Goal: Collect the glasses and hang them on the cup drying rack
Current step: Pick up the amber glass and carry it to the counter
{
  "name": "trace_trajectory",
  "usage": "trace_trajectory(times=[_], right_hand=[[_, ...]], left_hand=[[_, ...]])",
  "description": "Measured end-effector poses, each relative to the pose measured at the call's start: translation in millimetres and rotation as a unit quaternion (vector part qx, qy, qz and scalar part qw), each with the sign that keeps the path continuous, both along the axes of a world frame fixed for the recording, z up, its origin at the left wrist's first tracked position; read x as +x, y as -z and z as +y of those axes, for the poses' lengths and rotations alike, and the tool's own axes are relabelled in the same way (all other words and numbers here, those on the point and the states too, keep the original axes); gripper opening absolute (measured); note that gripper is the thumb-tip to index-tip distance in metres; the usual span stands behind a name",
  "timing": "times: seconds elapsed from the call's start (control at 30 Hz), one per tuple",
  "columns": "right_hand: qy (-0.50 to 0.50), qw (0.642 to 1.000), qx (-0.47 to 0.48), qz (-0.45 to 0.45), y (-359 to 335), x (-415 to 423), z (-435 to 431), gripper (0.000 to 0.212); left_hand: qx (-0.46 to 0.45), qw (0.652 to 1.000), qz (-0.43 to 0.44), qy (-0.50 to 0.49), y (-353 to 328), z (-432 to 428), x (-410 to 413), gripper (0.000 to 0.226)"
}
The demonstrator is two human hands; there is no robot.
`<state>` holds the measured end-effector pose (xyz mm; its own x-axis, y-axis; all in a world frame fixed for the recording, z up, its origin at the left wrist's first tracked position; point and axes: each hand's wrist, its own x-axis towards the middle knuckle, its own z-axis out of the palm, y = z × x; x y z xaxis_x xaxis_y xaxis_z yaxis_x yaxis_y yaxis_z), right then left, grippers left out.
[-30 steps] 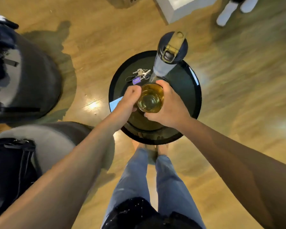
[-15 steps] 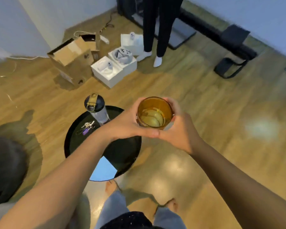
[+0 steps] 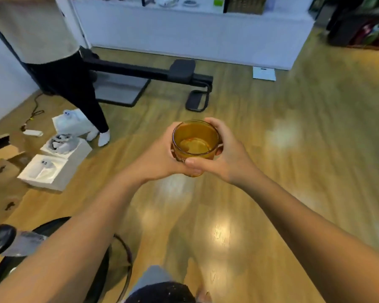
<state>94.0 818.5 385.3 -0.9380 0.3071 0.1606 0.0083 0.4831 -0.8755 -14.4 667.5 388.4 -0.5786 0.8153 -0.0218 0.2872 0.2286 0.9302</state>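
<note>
An amber glass (image 3: pixel 195 138) is held upright in front of me at chest height, above the wooden floor. My left hand (image 3: pixel 155 159) wraps its left side and my right hand (image 3: pixel 225 154) wraps its right side, thumbs meeting at the front. The lower part of the glass is hidden by my fingers. No cup drying rack can be seen.
A round black side table (image 3: pixel 120 254) with a bottle (image 3: pixel 20 239) lies at the lower left. Another person (image 3: pixel 70 79) stands at the upper left beside white boxes (image 3: pixel 53 169) and cardboard. A black frame (image 3: pixel 184 73) lies on the floor before a white counter (image 3: pixel 195 33).
The glass has been lifted off the black table and carried away from it in both hands. My view has swung up and to the right, so the table has dropped to the lower left.
</note>
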Motion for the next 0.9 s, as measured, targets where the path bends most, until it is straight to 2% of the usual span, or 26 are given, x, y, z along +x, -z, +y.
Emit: trace_trajectory(times=[0.1, 0.2, 0.47, 0.73, 0.9], right_hand=[[0.037, 0.999, -0.020, 0.000, 5, -7, 46, 0.098], [0.061, 0.997, -0.035, -0.011, 12, -30, 91, 0.089], [0.108, 0.993, -0.016, -0.053, 11, -143, 226, 0.080], [0.136, 0.990, -0.026, -0.023, -11, -271, 354, 0.085], [0.140, 0.989, -0.052, -0.014, 7, -351, 442, 0.094]], left_hand=[[0.016, 1.000, 0.017, 0.003, 5, 55, -14, 0.089], [0.028, 0.999, 0.013, 0.011, 17, 107, -43, 0.084], [0.067, 0.996, -0.032, 0.043, 39, 257, -161, 0.083], [0.072, 0.995, 0.026, 0.057, 13, 391, -301, 0.087], [0.067, 0.996, 0.035, 0.037, 24, 475, -377, 0.085]])
